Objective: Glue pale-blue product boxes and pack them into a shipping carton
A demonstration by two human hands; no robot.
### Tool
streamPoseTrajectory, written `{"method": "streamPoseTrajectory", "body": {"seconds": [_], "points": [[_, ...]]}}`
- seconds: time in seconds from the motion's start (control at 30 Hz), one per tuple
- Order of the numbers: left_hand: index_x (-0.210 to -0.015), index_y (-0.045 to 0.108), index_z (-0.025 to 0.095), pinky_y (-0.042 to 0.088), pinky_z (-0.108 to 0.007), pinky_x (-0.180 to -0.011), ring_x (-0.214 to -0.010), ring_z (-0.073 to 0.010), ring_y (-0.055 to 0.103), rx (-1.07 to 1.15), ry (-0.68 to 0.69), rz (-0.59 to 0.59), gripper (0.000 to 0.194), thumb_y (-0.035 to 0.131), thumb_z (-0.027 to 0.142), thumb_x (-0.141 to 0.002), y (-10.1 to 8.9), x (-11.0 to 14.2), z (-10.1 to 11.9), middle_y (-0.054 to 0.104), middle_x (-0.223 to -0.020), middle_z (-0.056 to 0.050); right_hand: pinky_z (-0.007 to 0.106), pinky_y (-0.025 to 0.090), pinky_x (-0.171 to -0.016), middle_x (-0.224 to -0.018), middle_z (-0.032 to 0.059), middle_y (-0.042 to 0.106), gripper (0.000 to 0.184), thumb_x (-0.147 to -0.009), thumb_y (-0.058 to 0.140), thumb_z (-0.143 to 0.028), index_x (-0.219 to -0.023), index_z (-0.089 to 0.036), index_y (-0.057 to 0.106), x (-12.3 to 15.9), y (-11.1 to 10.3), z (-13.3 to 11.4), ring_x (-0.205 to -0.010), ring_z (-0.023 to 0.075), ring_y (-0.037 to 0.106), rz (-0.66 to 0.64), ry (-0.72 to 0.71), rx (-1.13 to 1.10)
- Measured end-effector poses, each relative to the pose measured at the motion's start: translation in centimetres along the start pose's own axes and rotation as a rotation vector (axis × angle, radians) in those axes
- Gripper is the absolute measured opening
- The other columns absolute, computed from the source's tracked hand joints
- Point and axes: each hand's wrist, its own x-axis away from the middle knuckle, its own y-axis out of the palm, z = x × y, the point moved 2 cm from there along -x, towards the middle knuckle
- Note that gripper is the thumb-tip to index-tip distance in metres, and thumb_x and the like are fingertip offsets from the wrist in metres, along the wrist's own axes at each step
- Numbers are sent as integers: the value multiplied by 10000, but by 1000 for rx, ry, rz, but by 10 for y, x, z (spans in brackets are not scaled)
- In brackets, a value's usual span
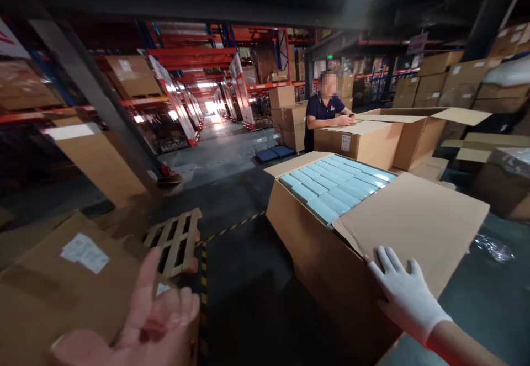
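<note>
In the head view, my right hand (408, 294) wears a white glove and lies against the near flap (418, 222) of a big cardboard carton (323, 266). Its fingers are spread and grip nothing visible. Rows of light blue boxes (339, 184) fill the carton up to its top. My left hand (161, 313) is bare and raised at the lower left, somewhat blurred. Its index finger points up, the thumb sticks out, and the other fingers are half curled around nothing. Behind it stands a closed carton (45, 294) with white labels.
A person (327, 106) in a dark shirt leans on another carton (360, 139) beyond the blue boxes. A wooden pallet (176, 242) and yellow-black floor tape (236, 225) lie to the left. Blue trolleys (275, 152), a slanted-looking post (99, 90) and racks stand farther back.
</note>
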Motion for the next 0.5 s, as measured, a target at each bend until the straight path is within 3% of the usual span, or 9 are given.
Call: {"method": "streamPoseTrajectory", "body": {"seconds": [0.1,0.17,0.2,0.33,0.4,0.5], "points": [[-1176,876,332,521,-409,-595,-579,-202,462,47,-134,-299,957,619,1084,-643,23,-23,-50,536,-581,-1,655,515,-967,-1538,277,606,766,-721,628,-180,-1484,-211,695,6,0,0,-1422,482,550,92,-14,63],[-1019,873,227,546,-380,-657,-650,-204,588,23,-213,-476,833,787,968,-647,47,-43,-90,629,-660,-29,660,516,-985,-1521,264,624,767,-682,644,-190,-1445,-218,720,10,1,0,-1409,487,558,141,-17,38],[-979,853,192,563,-376,-706,-706,-215,646,-18,-243,-511,754,863,877,-664,61,-55,-109,680,-712,-49,662,516,-992,-1516,255,631,765,-671,653,-204,-1431,-228,727,12,2,0,-1409,489,556,154,-14,13],[-1061,793,128,577,-374,-809,-936,-290,763,-244,-270,-497,758,942,745,-645,123,-116,-164,814,-995,-160,679,503,-1022,-1549,211,632,737,-711,653,-211,-1440,-292,721,23,16,-3,-1439,492,535,187,8,-24],[-1110,782,127,584,-392,-895,-1111,-334,766,-361,-240,-451,726,944,690,-682,156,-154,-178,813,-1174,-206,686,493,-1047,-1574,179,627,729,-745,641,-180,-1455,-331,712,28,27,-6,-1446,484,533,200,13,-19],[-1185,759,136,545,-463,-1104,-1396,-378,668,-478,-220,-373,545,895,546,-852,204,-213,-187,735,-1420,-242,681,502,-1038,-1567,130,649,741,-765,626,-146,-1458,-394,709,35,43,-11,-1422,470,562,214,22,-58]]}}
